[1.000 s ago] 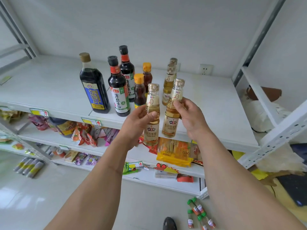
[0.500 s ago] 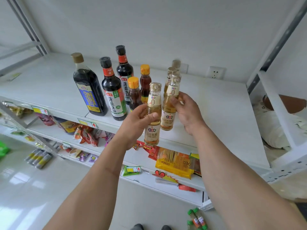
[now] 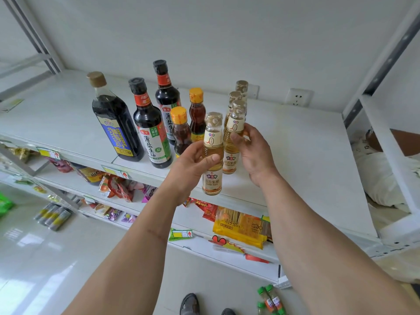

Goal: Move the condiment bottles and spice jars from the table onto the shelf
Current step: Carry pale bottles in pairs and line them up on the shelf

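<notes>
White shelf [image 3: 295, 155]; each hand grips upright vinegar bottle, cap up.

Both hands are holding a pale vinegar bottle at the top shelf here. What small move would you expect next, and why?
Probably setting the right hand's bottle down first: it already sits in line with the two matching bottles behind it, low over the shelf. The left hand's bottle hangs at the front edge.
</notes>
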